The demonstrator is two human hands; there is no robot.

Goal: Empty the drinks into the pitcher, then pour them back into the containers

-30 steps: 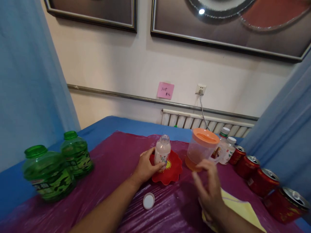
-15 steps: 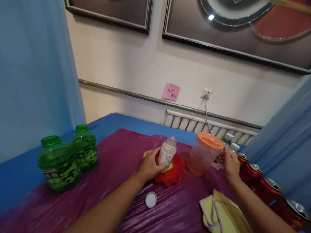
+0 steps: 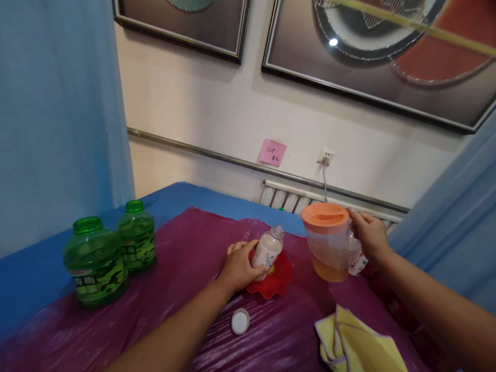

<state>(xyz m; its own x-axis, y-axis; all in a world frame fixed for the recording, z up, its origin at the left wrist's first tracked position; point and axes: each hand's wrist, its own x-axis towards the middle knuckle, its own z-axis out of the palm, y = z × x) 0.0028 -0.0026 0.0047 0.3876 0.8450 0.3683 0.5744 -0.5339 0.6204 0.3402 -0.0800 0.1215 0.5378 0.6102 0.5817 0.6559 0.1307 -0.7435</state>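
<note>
My left hand (image 3: 241, 264) is wrapped round a small clear plastic bottle (image 3: 267, 250) with a printed pattern. The bottle has no cap on and leans a little to the right over a red wavy-edged dish (image 3: 283, 274). A white cap (image 3: 240, 321) lies in front of the dish on the purple plastic sheet (image 3: 182, 258). To the right, my right hand (image 3: 370, 235) grips the handle side of a clear pitcher (image 3: 327, 245) with an orange lid. Amber liquid fills its lower part. Whether the pitcher touches the sheet, I cannot tell.
Two green bottles (image 3: 96, 263) without caps stand at the left. A folded yellow cloth (image 3: 358, 341) lies at the front right. Behind my right forearm, dark red cans (image 3: 399, 312) are mostly hidden. A radiator (image 3: 289, 199) and wall socket (image 3: 325, 156) are behind the table.
My right hand has raised the pitcher's top and brought it more upright, shifting slightly left. The bottle in my left hand leans a bit further right. The view has shifted slightly.
</note>
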